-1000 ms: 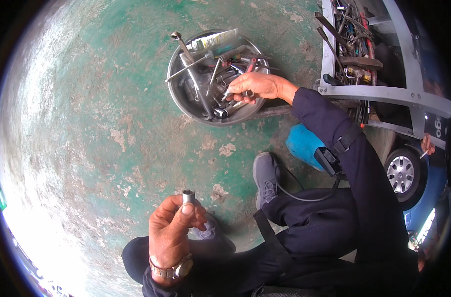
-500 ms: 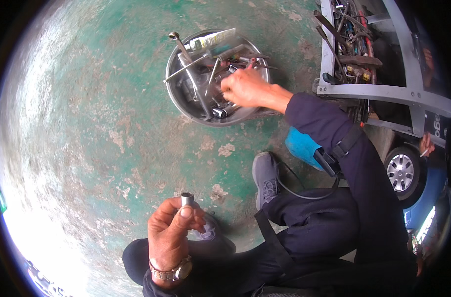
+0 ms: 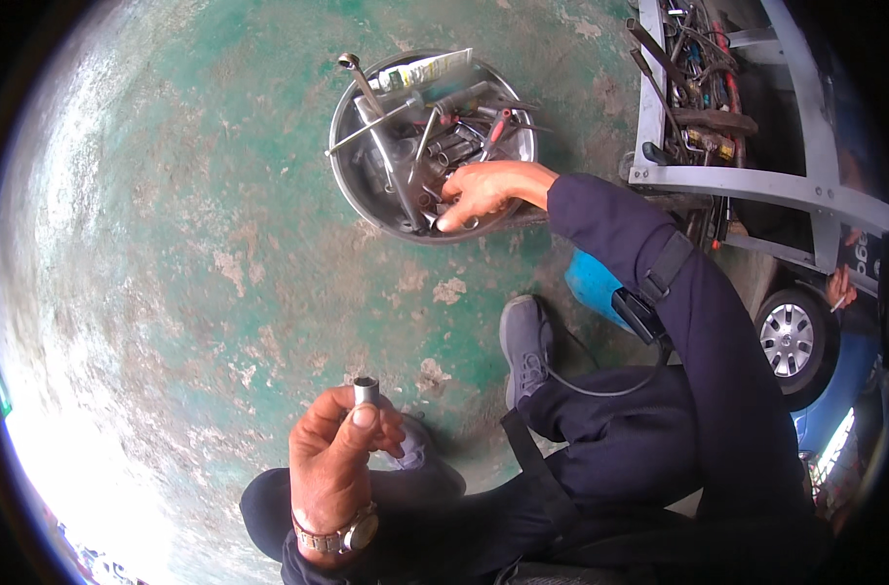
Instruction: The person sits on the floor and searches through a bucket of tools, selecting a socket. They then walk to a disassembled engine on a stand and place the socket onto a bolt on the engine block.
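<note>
My left hand [image 3: 335,444] is closed around a silver socket [image 3: 367,392], pinching it upright between thumb and fingers above my knee. Further off, a round metal basin [image 3: 339,185] full of tools sits on the floor. My right hand [image 3: 488,192] reaches into its near right side, thumb and fingers apart among loose sockets [image 3: 454,154]; part of the fingertips is hard to make out. Around it lie a ring-ended wrench [image 3: 364,86], a sliding T-bar [image 3: 371,129], a red-handled tool [image 3: 500,127] and a white tube [image 3: 433,70].
A grey metal frame [image 3: 722,178] with a heap of tools [image 3: 703,88] stands at the right. Below it are a car wheel [image 3: 793,339] and another person's hand [image 3: 840,288]. A blue object [image 3: 591,288] lies under my right forearm. The green floor [image 3: 220,195] is worn.
My right hand has shifted down and slightly left within the basin, uncovering the red-handled tool and several sockets. My left hand keeps the socket in nearly the same place.
</note>
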